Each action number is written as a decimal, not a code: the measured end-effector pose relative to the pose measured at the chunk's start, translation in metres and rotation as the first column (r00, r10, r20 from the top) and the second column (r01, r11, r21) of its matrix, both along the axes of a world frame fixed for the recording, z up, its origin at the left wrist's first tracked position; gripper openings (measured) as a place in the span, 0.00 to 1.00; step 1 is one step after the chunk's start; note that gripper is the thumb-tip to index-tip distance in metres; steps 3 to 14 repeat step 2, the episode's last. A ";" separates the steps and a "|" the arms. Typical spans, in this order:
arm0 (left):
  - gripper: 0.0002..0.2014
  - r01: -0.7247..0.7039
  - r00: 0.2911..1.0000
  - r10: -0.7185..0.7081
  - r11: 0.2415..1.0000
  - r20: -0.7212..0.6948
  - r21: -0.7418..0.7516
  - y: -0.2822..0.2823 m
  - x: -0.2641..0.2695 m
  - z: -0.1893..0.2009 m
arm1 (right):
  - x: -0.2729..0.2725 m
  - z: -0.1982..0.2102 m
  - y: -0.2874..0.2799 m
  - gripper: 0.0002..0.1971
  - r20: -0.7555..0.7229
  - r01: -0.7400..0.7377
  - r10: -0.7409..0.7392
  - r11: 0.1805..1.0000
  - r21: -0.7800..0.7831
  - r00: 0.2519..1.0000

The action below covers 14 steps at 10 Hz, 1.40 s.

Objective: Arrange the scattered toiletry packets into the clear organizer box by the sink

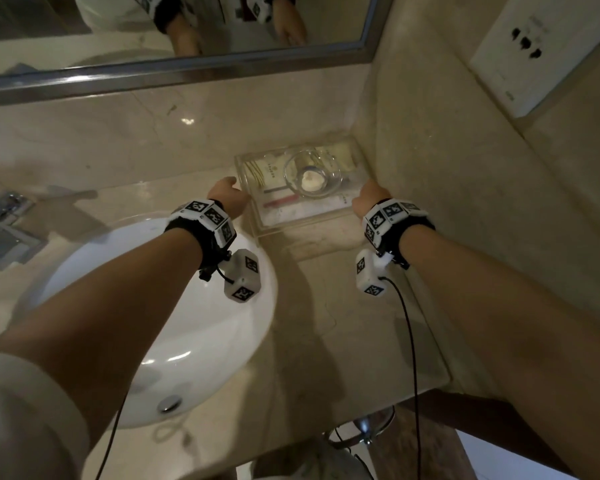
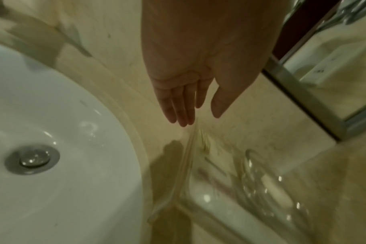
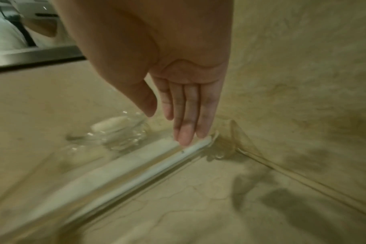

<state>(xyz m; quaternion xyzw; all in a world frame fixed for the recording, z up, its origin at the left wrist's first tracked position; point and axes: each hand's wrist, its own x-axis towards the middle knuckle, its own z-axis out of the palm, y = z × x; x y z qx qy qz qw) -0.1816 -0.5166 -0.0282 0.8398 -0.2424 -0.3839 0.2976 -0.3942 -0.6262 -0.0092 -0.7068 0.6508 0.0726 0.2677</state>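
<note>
The clear organizer box [image 1: 257, 223] sits in the counter's back right corner. Inside lie white toiletry packets [image 1: 272, 173], one with a red stripe [image 1: 281, 202]. A glass dish [image 1: 312, 173] with a white soap piece rests on top of them. My left hand [image 1: 227, 194] is at the box's left wall, fingers straight [image 2: 179, 107] just above its edge [image 2: 190, 148]. My right hand [image 1: 369, 199] is at the box's right front corner, its straight fingertips [image 3: 184, 137] touching the rim [image 3: 157, 163]. Neither hand holds anything.
A white round basin [image 1: 174, 306] with a metal drain [image 1: 168, 403] lies left of the box. A chrome tap [image 1: 4, 226] stands at the far left. The mirror [image 1: 153, 29] runs along the back, a marble wall [image 1: 465, 202] with a socket plate [image 1: 530, 50] on the right.
</note>
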 end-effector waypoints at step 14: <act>0.25 -0.078 0.997 0.079 0.988 -0.001 -0.134 0.012 0.042 0.023 | 0.014 0.009 0.010 0.09 0.049 -0.132 0.138 0.986 -0.101 0.989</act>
